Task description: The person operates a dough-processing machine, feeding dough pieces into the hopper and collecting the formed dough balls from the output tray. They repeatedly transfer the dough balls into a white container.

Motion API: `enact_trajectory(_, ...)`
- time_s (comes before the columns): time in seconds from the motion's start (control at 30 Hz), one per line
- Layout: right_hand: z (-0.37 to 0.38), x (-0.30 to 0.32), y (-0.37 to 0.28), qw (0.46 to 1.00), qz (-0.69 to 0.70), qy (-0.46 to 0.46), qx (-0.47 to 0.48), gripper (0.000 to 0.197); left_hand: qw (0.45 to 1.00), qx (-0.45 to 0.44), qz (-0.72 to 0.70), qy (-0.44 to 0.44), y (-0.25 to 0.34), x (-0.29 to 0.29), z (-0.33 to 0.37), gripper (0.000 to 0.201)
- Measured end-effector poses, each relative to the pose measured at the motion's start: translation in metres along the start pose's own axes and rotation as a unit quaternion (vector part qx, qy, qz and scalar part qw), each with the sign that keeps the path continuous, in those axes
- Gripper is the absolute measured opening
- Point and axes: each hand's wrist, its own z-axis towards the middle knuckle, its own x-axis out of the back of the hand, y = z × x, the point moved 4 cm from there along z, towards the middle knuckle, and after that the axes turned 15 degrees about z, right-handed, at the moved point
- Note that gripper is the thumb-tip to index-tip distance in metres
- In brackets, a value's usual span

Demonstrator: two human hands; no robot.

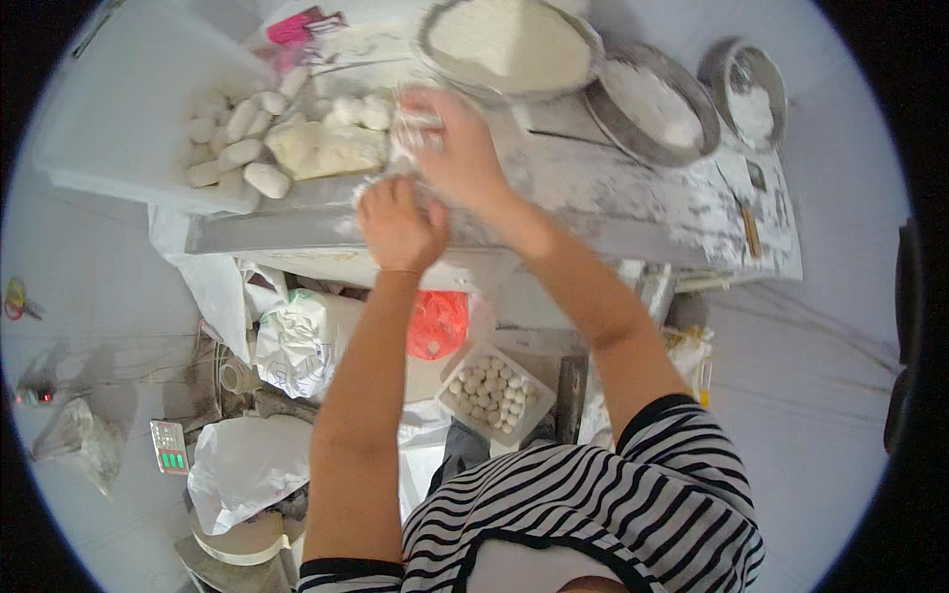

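My left hand (400, 225) is closed, fingers curled down at the floured front part of the worktable (593, 208); whatever lies under them is hidden. Just beyond it and to the right is my right hand (450, 143), smeared by motion, with white showing about its fingers. Whether that white is dough or flour I cannot make out. A flat, pale yellow slab of dough (328, 150) lies left of both hands. Several rounded, floured dough pieces (265, 180) are heaped beside and behind the slab.
A large bowl of pale flour (509, 44) stands at the back, with two smaller metal bowls (652, 104) (756, 99) to its right. A wooden-handled tool (749, 229) lies at the right edge. Below are a white box of small balls (494, 390), a red bag (438, 324) and a scale (170, 447).
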Motion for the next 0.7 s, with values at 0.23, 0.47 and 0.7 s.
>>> enact_trajectory(0.23, -0.334, 0.097, -0.009, 0.956, -0.037, 0.153, -0.249, 0.031, 0.994, -0.088, 0.034, 0.05, -0.021, -0.029, -0.004, 0.034)
enact_trajectory(0.47, -0.685, 0.179, 0.001, 0.768, -0.174, 0.069, -0.612, 0.032, 0.944, -0.238, 0.221, 0.054, 0.014, -0.001, 0.021, 0.031)
enact_trajectory(0.7, -0.824, 0.315, -0.009, 0.623, -0.33, 0.188, -0.684, 0.029, 0.895, -0.419, 0.01, -0.152, 0.154, 0.0, -0.002, 0.033)
